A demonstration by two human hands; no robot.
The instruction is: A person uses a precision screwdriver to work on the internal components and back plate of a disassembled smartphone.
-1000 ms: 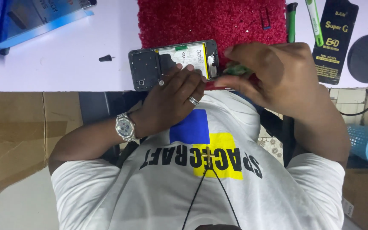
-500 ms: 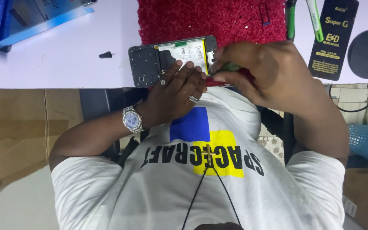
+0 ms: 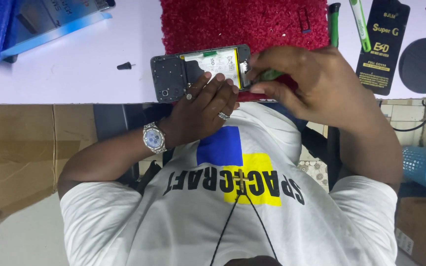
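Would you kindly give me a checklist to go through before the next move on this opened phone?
1. Phone lies flat with its back off: ok.
2. Left hand rests on the phone, steadying it: ok.
3. Right hand grips the green tool: ok.
4. Tool tip seated at the phone's end: cannot tell, fingers hide it.
5. Phone wholly on the red mat: not ok, one end lies on the table.
6. Small black part put away: not ok, it lies loose on the table.

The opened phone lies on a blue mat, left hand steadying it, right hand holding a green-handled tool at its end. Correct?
No: the mat is red, not blue, per the head view. The opened phone lies on it, left hand steadying it, right hand holding a green-handled tool at its end.
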